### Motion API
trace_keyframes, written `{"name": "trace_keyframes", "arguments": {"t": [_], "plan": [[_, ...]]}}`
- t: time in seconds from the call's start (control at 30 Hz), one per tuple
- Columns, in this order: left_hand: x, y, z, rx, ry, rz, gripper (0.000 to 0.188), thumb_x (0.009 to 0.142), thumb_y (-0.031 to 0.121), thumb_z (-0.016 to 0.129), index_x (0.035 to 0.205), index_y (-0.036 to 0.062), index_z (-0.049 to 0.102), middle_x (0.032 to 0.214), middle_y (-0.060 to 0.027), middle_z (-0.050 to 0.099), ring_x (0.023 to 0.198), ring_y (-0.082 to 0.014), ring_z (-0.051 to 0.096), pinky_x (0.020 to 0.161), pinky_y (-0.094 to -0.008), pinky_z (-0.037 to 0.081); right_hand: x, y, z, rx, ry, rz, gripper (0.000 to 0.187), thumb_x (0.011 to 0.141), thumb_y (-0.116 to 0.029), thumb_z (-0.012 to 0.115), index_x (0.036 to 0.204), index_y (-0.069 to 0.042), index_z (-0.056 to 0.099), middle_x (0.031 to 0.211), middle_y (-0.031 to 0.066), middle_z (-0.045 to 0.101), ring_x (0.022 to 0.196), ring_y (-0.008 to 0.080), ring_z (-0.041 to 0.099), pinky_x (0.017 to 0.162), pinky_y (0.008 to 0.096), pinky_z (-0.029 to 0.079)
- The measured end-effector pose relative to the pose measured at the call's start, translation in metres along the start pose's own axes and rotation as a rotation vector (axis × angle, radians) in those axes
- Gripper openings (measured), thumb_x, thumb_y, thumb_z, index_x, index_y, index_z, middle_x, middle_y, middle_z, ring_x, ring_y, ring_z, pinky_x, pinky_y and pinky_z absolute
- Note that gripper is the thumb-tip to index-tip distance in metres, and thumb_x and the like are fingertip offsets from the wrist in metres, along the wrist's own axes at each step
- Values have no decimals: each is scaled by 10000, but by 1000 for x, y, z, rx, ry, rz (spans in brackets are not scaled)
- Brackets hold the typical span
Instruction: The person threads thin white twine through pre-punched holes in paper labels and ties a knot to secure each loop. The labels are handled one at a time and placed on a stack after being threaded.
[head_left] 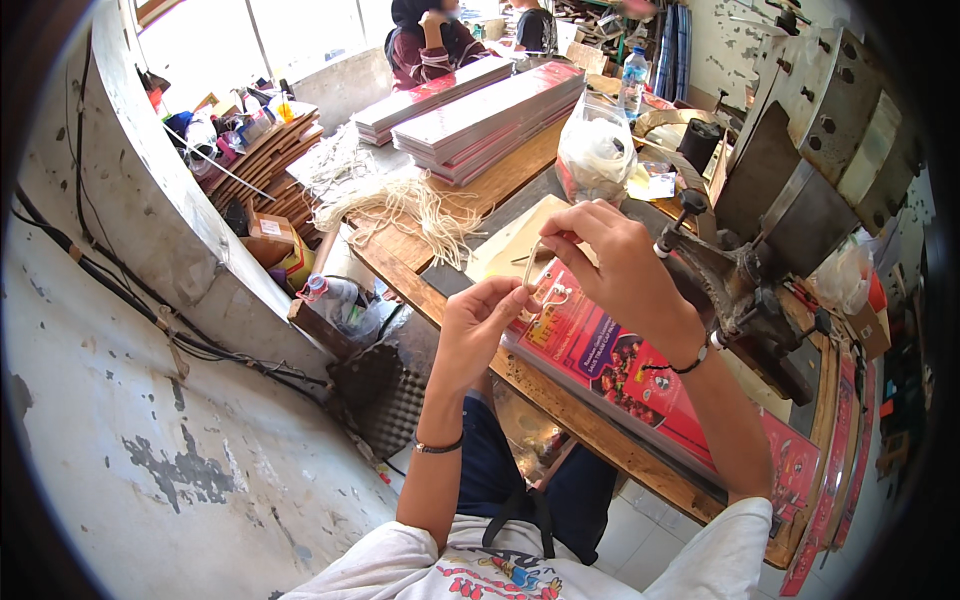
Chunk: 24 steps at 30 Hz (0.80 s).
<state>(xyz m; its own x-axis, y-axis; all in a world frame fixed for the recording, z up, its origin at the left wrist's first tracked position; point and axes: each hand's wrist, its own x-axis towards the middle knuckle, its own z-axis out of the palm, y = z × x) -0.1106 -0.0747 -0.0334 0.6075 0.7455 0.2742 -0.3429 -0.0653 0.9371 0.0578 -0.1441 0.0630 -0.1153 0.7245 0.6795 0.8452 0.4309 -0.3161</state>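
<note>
My left hand (478, 328) pinches a short cream cord (530, 264) between thumb and fingertips. Just above and to the right, my right hand (612, 262) is curled with its fingertips at the cord's upper end. Under both hands lies a stack of long red printed cards (650, 385), running from the table's middle toward the lower right. A white loop of cord (556, 296) shows at the stack's near-left end, beside my left fingertips. A loose pile of cream cords (420, 215) lies on the table to the left of my hands.
Tall stacks of printed cards (490, 125) stand farther back. A filled plastic bag (595, 150) and a water bottle (633, 80) are beyond my right hand. A heavy metal machine (800, 150) rises at right. Two people (430, 50) are at the back.
</note>
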Motion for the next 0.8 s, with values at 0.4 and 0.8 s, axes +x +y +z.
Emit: {"name": "trace_keyframes", "arguments": {"t": [0.4,0.8], "plan": [[7,14,9,-159,140,37,281,975,139,602,1187,-37,651,817,-61,671,681,-93,609,645,-230,499,-4,4,4,80,-69,14,102,883,-67,642,953,7,641,887,167,666,897,340,627,787,408,508],[10,19,-1,21,-69,-67,199,916,112,679,1018,-57,704,836,-74,707,751,-115,662,707,-246,526,-1,3,-3,119,-40,47,101,859,-36,660,943,18,648,867,155,653,823,305,646,737,387,525]]}}
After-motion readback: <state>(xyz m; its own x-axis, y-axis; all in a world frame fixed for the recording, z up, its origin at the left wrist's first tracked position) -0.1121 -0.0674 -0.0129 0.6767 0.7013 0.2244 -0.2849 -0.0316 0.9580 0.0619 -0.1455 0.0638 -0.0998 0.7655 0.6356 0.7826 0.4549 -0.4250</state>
